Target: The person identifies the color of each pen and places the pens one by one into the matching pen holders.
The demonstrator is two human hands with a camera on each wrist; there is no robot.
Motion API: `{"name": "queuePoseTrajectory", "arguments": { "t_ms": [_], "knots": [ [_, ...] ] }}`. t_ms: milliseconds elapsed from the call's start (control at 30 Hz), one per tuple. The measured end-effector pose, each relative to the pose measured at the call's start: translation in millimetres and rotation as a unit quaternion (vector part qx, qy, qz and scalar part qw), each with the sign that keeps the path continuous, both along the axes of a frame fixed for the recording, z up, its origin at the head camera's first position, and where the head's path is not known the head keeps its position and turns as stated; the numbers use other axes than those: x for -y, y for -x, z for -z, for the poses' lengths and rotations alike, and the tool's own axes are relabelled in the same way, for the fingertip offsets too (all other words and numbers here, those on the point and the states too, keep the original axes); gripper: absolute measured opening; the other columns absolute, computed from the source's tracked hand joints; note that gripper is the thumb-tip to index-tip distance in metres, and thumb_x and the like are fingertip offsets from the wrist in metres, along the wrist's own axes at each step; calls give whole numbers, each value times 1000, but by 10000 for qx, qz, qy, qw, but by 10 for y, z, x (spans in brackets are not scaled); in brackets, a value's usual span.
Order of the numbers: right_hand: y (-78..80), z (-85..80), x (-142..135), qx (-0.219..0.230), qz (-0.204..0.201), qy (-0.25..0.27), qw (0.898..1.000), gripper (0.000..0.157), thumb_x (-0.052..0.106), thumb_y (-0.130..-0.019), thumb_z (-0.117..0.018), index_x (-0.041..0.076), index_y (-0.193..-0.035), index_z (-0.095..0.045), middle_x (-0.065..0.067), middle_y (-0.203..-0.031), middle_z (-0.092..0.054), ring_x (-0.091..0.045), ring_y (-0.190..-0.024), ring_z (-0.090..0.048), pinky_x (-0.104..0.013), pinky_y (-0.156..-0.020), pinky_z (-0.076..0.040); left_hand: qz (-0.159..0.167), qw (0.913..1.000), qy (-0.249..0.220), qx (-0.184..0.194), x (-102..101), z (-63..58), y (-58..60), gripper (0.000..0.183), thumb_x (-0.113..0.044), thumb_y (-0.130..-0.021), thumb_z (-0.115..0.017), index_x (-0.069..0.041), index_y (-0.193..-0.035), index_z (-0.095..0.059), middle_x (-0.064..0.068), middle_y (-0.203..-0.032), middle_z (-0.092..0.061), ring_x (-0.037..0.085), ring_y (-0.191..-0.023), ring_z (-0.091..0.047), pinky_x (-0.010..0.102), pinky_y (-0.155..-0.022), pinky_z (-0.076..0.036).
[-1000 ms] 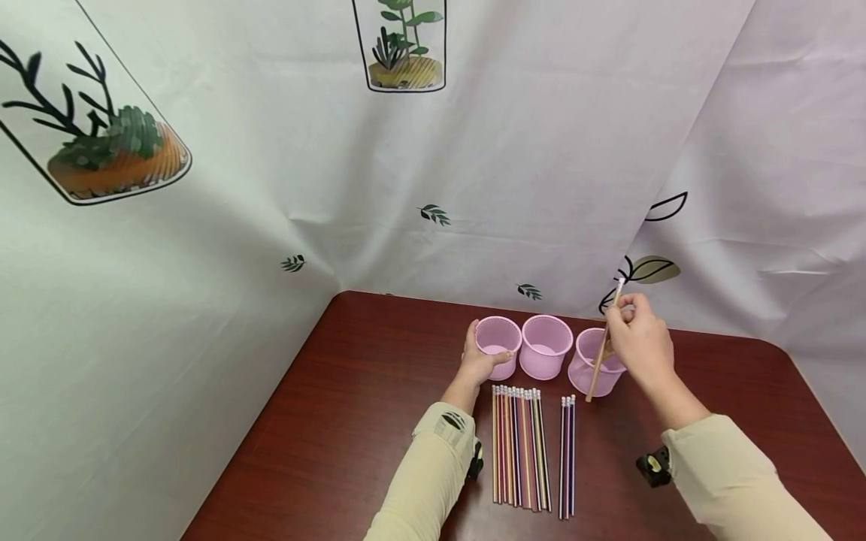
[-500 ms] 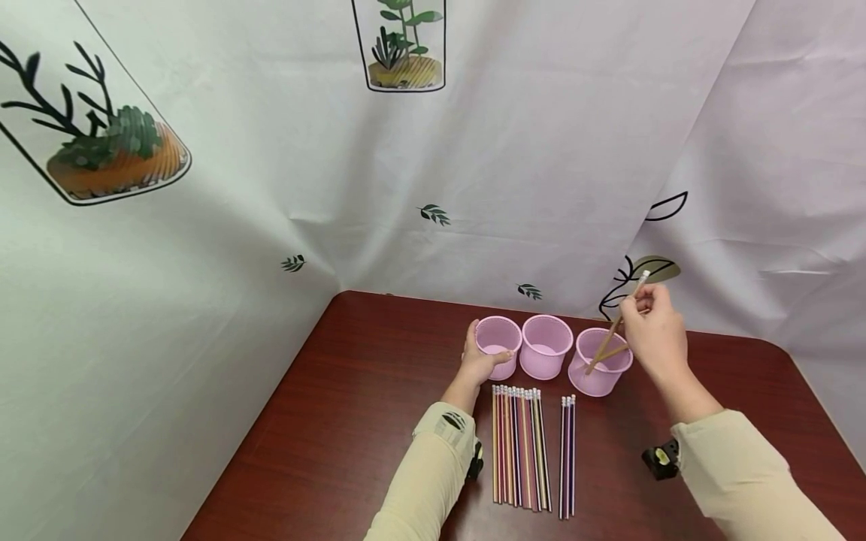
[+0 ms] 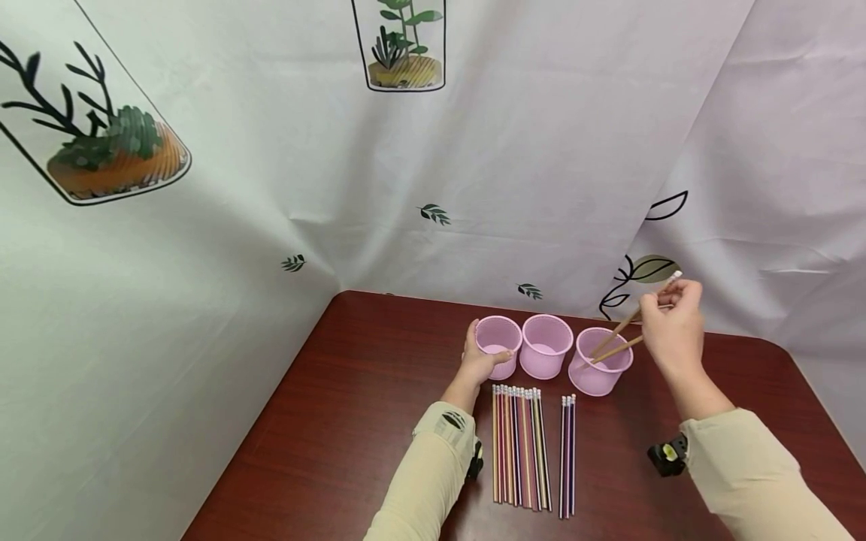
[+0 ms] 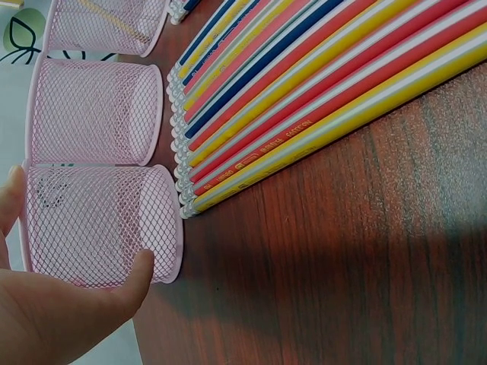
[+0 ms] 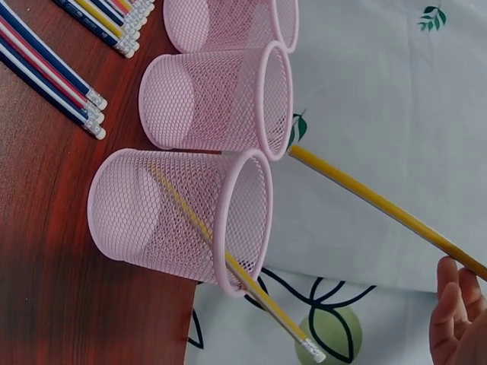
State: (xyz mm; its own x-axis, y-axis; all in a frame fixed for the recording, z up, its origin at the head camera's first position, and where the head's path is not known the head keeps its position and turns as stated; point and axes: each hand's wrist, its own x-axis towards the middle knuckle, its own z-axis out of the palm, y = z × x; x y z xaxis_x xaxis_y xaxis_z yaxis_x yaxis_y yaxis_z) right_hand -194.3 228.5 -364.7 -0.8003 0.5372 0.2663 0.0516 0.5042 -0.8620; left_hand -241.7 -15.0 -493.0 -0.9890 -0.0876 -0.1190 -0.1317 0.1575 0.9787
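My left hand [image 3: 479,365] holds the leftmost pink mesh pencil cup [image 4: 91,220], thumb against its near wall and fingers at its far side. My right hand [image 3: 675,330] pinches a yellow pencil [image 5: 373,199] near its eraser end, above the rightmost pink mesh cup [image 3: 594,382]. In the right wrist view, the held pencil's other end is outside that cup, past its rim. Another yellow pencil [image 5: 190,213] leans inside this cup, its eraser sticking out over the rim. Between the two stands a middle mesh cup [image 3: 545,364], holding nothing visible.
On the dark red table [image 3: 338,421], a row of several striped pencils [image 3: 519,451] lies in front of the left and middle cups. A smaller group of dark pencils [image 3: 567,458] lies to its right. A printed fabric backdrop [image 3: 528,188] hangs behind the table.
My right hand has moved right with its pencil, which has tilted further over the right cup. The pencil leaning in that cup has come into clearer view. My left hand has stayed put.
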Motion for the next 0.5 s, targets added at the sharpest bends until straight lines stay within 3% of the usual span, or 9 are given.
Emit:
{"name": "queuePoseTrajectory", "arguments": {
  "t_ms": [500],
  "knots": [
    [7,86,-136,253,272,56,9993,14,17,-84,-49,19,-96,-43,7,-85,-51,7,-64,-46,-16,-61,-36,-26,10000,71,-37,-6,8,5,94,-2,-62,-81,-21,-140,-32,17,-141,-36,42,-125,-28,54,-100,-26]
  ]
}}
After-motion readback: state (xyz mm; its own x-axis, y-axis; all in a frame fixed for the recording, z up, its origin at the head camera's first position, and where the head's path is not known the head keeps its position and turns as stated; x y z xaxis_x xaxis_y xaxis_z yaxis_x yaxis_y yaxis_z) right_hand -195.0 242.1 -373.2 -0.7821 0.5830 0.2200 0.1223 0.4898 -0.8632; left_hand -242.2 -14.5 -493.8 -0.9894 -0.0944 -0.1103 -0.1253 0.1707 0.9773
